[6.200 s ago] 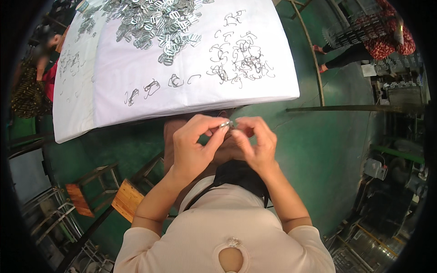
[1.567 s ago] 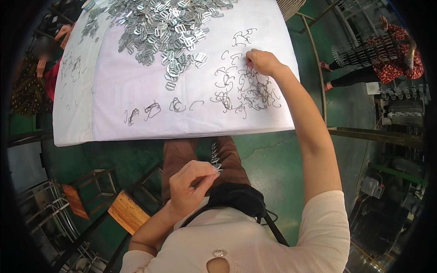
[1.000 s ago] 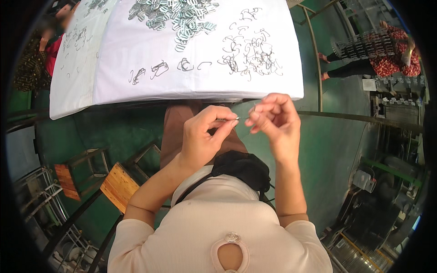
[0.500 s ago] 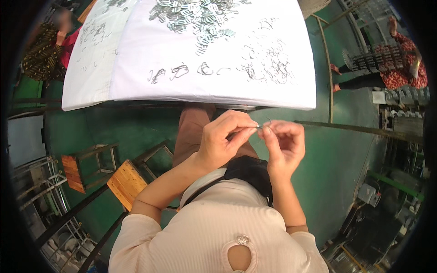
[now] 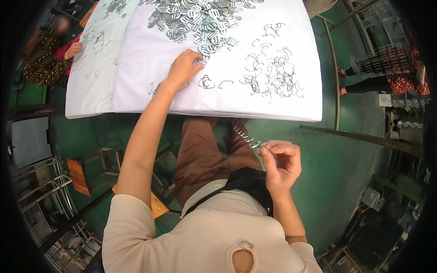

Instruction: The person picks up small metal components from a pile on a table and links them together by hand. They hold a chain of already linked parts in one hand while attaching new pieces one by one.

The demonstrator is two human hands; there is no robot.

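My left hand (image 5: 185, 68) reaches over the white-covered table, fingertips pinched around a small silver slotted buckle (image 5: 202, 62) at the near edge of a heap of similar buckles (image 5: 195, 22). My right hand (image 5: 283, 161) stays in front of my body, beyond the table's near edge. Its thumb and fingers grip a thin dark wire hook (image 5: 264, 142). From the fingertips a row of linked silver metal pieces (image 5: 243, 135) trails away up and left; how they join is too small to tell. Loose wire hooks (image 5: 273, 75) lie scattered on the table's right part.
A few more hooks (image 5: 207, 82) lie near the table's front edge (image 5: 218, 113). At the far left a co-worker's hand (image 5: 73, 50) rests by the table. Another person (image 5: 405, 75) stands at right near a metal rail (image 5: 337, 91). Wooden stools (image 5: 78, 176) stand at lower left.
My left hand has left my right hand and moved forward onto the table, to the buckle heap. The row of metal pieces now shows beside my right hand, which keeps its grip.
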